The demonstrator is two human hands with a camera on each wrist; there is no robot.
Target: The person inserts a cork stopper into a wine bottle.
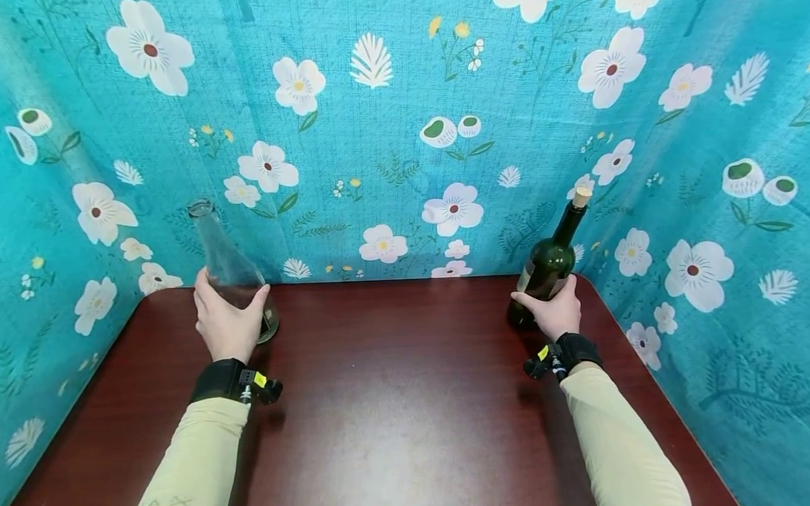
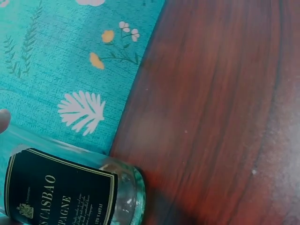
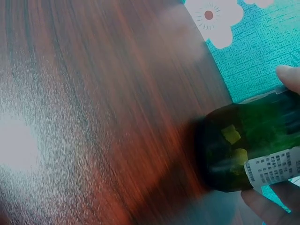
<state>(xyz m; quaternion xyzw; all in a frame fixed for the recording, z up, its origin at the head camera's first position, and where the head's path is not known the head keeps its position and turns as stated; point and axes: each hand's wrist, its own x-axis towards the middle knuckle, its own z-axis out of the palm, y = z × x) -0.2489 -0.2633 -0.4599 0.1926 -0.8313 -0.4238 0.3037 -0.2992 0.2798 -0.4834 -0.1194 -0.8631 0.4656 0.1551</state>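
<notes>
At the back left of the table, my left hand point(image 1: 229, 322) grips a clear glass bottle point(image 1: 225, 252) round its body. That bottle leans to the left, its open mouth uppermost. The left wrist view shows its black label point(image 2: 61, 187) with gold edging, and its base near the tabletop. On the far right my right hand point(image 1: 557, 311) holds a dark green wine bottle point(image 1: 554, 259) by its lower body. A pale cork point(image 1: 582, 196) sits in its neck, which tilts to the right. A white printed label point(image 3: 272, 168) shows on the green bottle in the right wrist view.
A dark red-brown wooden table point(image 1: 396, 387) lies under both hands, with a bright reflection toward its front. A turquoise curtain point(image 1: 389, 172) with white flowers hangs along its back and both sides, close behind the two bottles.
</notes>
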